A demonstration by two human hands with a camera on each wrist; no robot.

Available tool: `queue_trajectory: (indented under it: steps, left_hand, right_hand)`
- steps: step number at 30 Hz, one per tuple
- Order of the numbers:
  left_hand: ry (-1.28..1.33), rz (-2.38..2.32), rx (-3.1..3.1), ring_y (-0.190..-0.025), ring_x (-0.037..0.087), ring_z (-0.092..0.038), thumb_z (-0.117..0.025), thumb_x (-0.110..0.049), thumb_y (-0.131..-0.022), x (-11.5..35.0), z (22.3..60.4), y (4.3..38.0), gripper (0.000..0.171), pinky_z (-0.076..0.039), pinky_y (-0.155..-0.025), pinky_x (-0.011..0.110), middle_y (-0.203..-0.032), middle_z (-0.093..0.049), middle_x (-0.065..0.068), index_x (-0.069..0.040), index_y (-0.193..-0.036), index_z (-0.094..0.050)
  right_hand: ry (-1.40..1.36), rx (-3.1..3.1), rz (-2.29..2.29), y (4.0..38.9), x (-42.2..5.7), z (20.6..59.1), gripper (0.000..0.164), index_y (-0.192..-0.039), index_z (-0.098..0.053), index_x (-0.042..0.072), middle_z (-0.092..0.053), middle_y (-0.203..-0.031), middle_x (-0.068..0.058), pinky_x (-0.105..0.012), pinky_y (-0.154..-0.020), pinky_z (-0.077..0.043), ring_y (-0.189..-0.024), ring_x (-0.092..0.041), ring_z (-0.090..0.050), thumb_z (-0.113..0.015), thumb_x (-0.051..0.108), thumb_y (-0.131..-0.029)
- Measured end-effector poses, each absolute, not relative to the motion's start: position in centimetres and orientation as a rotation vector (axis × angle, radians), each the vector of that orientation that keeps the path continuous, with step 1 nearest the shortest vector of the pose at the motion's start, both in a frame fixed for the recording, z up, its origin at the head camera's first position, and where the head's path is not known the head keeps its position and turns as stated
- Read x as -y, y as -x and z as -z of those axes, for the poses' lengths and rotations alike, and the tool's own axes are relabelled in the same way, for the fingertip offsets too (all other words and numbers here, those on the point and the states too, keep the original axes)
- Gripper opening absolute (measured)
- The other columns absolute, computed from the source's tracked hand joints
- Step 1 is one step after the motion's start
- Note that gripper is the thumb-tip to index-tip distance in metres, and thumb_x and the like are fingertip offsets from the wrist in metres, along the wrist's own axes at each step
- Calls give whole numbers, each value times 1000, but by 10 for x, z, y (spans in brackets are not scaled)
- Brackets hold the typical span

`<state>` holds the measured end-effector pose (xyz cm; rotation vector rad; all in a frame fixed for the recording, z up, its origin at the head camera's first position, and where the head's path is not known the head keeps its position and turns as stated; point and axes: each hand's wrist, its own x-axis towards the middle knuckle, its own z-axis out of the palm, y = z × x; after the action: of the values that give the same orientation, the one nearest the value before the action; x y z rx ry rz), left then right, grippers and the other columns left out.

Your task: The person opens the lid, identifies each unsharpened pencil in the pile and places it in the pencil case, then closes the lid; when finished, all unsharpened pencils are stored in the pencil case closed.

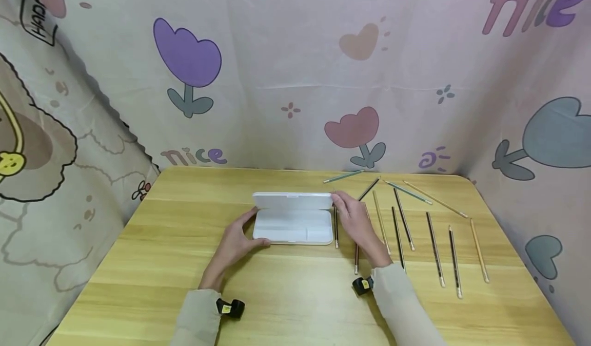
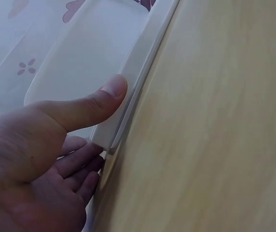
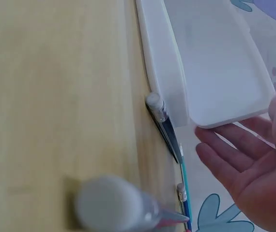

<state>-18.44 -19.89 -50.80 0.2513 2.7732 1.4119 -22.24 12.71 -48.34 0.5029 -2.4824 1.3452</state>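
Note:
A white plastic pencil case [image 1: 281, 228] lies on the table with its hinged lid [image 1: 293, 200] raised. No pencils show inside; a small divided section is at its right front. My left hand [image 1: 236, 239] grips the left end, its thumb on the front wall [image 2: 123, 99] and its fingers around the side. At the other end, my right hand [image 1: 355, 222] pinches the right edge of the lid between thumb and fingers. Just right of the case, a dark pencil [image 1: 336, 230] lies beside it, its white eraser end [image 3: 155, 101] close to the case wall.
Several loose pencils lie across the right side of the table [image 1: 161, 264], dark ones [image 1: 435, 248] and yellow ones [image 1: 479, 251]. Green pencils [image 1: 343, 176] lie near the back edge. A patterned cloth [image 1: 277, 53] hangs behind the table and along its sides.

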Motion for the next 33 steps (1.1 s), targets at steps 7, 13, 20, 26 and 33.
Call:
queue_trajectory:
  steps: [7,13,20,26,33]
  left_hand:
    - [-292,-1449,-2785,-144,41,-39,-97,-28,-69,196,509,188,99,-31,-119,56,-154,-48,18,-5,-152,-48]
    - [-331,-1411,-2814,-144,43,-39,-95,-31,-71,196,513,188,97,-32,-118,57,-154,-47,19,-4,-151,-49]
    - [-391,-1386,-2833,-144,43,-40,-92,-30,-75,201,514,189,92,-32,-119,56,-155,-46,20,-3,-152,-48]
    - [-448,-1382,-2810,-145,45,-36,-86,-21,-85,207,512,185,83,-28,-119,60,-157,-42,24,-2,-154,-44]
    - [-434,-1347,-2798,-146,46,-34,-83,-21,-88,207,512,185,81,-26,-119,61,-158,-40,23,-3,-155,-43]
  right_hand:
    - [-530,2427,-1218,233,-131,477,28,-119,-63,-2,-72,-91,-17,-39,-65,-60,-77,-32,-71,-44,18,-111]
    - [-525,2474,-1194,243,-131,474,19,-122,-59,1,-76,-92,-16,-36,-67,-62,-80,-29,-75,-47,10,-110]
    - [-452,2504,-1232,257,-126,478,30,-131,-56,-3,-76,-94,-20,-37,-65,-61,-79,-29,-74,-59,0,-101]
    - [-366,2573,-1235,264,-122,479,36,-133,-58,2,-76,-98,-19,-42,-75,-63,-84,-30,-74,-62,0,-98]
    - [-324,2626,-1211,265,-121,483,39,-137,-60,7,-75,-104,-18,-42,-77,-62,-91,-28,-74,-62,2,-99]
